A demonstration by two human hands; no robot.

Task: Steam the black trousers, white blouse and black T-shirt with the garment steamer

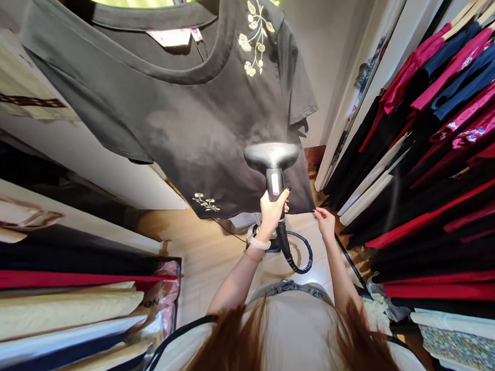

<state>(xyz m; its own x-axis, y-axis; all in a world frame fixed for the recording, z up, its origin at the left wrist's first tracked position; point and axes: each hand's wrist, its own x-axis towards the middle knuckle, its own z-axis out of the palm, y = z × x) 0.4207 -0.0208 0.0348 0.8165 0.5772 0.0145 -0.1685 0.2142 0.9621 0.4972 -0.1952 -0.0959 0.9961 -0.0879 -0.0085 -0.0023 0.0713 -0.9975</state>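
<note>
A dark grey short-sleeved top (pixel 185 113) hangs in front of me, with gold floral embroidery (pixel 256 39) near one shoulder and more by the hem. My left hand (pixel 273 208) is wrapped round the handle of a garment steamer (pixel 272 156). The steamer's wide silver head lies against or close to the lower part of the top; I cannot tell which. Pale steam drifts over the cloth. With closed fingertips, my right hand (pixel 324 219) pinches the hem at its lower right corner. A black ribbed hose (pixel 305 258) loops down from the steamer handle.
Pink, red, navy and black garments (pixel 448 133) hang closely along the right side. Folded or hanging fabrics (pixel 64 309) fill racks on the left. Below the top, the steamer's base (pixel 274 244) stands on the light floor (pixel 204 249). A white door frame (pixel 356 86) rises at the right.
</note>
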